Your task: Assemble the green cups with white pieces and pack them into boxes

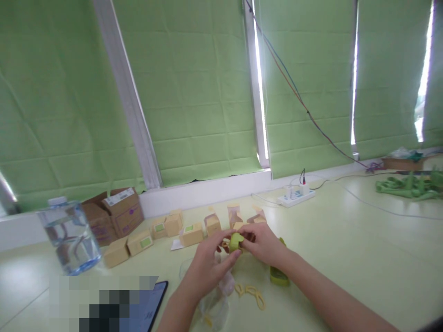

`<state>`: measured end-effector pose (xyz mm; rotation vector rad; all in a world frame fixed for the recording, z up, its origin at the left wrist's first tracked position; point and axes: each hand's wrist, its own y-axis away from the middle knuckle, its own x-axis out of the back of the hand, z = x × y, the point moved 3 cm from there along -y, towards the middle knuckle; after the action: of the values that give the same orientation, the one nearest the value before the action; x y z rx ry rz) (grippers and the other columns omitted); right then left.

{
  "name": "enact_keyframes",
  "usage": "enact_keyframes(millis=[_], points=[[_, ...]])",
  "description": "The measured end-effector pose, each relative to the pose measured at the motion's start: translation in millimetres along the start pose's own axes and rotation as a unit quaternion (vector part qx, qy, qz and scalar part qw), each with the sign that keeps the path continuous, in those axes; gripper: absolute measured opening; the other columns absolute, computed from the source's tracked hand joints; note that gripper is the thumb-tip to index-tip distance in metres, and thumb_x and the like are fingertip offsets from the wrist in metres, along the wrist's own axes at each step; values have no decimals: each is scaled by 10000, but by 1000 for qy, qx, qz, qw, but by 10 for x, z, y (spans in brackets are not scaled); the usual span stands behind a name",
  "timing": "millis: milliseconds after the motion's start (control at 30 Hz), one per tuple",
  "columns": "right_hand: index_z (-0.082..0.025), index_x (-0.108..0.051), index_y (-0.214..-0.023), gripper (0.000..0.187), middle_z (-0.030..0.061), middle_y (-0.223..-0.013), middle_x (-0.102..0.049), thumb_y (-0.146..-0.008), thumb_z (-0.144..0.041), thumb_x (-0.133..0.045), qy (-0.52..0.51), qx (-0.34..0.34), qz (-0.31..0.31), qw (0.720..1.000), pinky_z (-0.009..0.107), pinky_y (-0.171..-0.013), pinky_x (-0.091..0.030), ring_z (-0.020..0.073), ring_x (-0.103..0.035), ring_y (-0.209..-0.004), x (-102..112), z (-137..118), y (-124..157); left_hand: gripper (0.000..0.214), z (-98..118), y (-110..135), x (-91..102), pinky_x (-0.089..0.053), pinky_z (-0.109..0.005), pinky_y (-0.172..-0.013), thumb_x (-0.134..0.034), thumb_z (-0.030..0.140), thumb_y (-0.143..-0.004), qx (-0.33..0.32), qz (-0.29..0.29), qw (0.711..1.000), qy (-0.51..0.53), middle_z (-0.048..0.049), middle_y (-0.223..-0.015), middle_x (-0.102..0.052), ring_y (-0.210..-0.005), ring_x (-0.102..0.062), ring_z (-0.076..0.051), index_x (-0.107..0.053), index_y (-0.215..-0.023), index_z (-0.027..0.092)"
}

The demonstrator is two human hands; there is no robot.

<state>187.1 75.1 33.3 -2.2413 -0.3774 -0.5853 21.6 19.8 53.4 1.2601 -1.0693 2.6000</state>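
Observation:
My left hand (207, 265) and my right hand (263, 244) meet over the pale table (346, 249), fingers pinched together on a small green plastic piece (236, 241) held between them. Below my hands lie a clear plastic bag (214, 304), a few yellow loops (251, 293) and another green piece (278, 275) by my right wrist. Several small tan boxes (190, 234) stand in a row just beyond my hands.
A clear water bottle (71, 237) stands at the left, with an open brown carton (114, 214) behind it. A phone (148, 306) lies at the near left. A white power strip (297, 196) sits by the wall. Green parts (408, 186) pile at the far right.

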Motion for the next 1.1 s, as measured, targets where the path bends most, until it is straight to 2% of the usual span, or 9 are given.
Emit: enact_keyframes(millis=[200, 333, 467, 633, 700, 800, 900, 1000, 1100], points=[[-179, -733, -908, 219, 25, -756, -713, -905, -206, -515, 47, -2, -65, 997, 232, -617, -429, 139, -612, -646, -64, -23, 18, 332, -137, -27, 109, -534, -345, -827, -654, 318, -832, 48, 96, 994, 5, -54, -1039, -687, -874, -654, -183, -595, -1137, 204], [-208, -724, -1058, 249, 65, -972, -734, -845, -200, -597, 95, 48, -139, 985, 279, -776, -470, 200, -660, -858, -153, -107, 84, 331, -180, -27, 135, -541, -376, -853, -684, 336, -801, 72, 134, 988, 2, -55, -1017, -683, -885, -673, -198, -572, -1078, 192], [-255, -693, -1116, 342, 60, -1042, -719, -784, -181, -657, 132, 60, -184, 972, 308, -845, -462, 247, -641, -996, -231, -144, 127, 355, -232, -34, 118, -533, -398, -905, -678, 341, -807, 84, 141, 985, 47, -73, -1117, -668, -976, -675, -217, -570, -1117, 205], [-213, -666, -1110, 340, 64, -920, -703, -770, -202, -680, 144, 7, -181, 973, 288, -721, -471, 225, -655, -827, -247, -80, 120, 401, -310, -81, 76, -510, -398, -973, -637, 383, -842, 109, 102, 965, 217, -115, -1318, -595, -1158, -606, -235, -593, -1191, 192], [-216, -645, -1165, 396, 64, -941, -694, -772, -202, -685, 138, 12, -183, 973, 288, -741, -474, 220, -649, -842, -241, -82, 117, 438, -321, -87, 77, -509, -411, -973, -660, 410, -822, 135, 95, 950, 267, -126, -1366, -569, -1180, -592, -255, -611, -1193, 183], [-229, -616, -1245, 468, 88, -1072, -644, -783, -226, -692, 122, 42, -172, 977, 292, -809, -478, 224, -623, -955, -208, -123, 112, 513, -316, -71, 97, -514, -418, -965, -673, 435, -816, 170, 93, 930, 312, -130, -1418, -530, -1199, -581, -272, -590, -1258, 188], [-198, -680, -1125, 341, 84, -1035, -624, -787, -239, -682, 88, 35, -140, 986, 259, -725, -498, 178, -631, -835, -145, -142, 96, 542, -308, -51, 121, -495, -417, -997, -671, 428, -831, 174, 94, 918, 343, -121, -1413, -538, -1205, -578, -263, -558, -1309, 198], [-168, -702, -957, 189, 54, -877, -663, -796, -265, -674, 24, 6, -52, 998, 261, -670, -519, 167, -637, -742, -38, -116, 55, 563, -324, -44, 134, -487, -420, -1005, -693, 425, -817, 179, 104, 911, 356, -117, -1345, -599, -1169, -605, -260, -556, -1313, 198], [-167, -702, -969, 220, 61, -885, -714, -845, -340, -645, -86, -19, 44, 995, 298, -725, -556, 190, -672, -795, 66, -65, 7, 578, -327, -51, 132, -508, -405, -969, -716, 437, -791, 185, 108, 913, 347, -120, -1321, -615, -1150, -613, -264, -574, -1295, 194]])
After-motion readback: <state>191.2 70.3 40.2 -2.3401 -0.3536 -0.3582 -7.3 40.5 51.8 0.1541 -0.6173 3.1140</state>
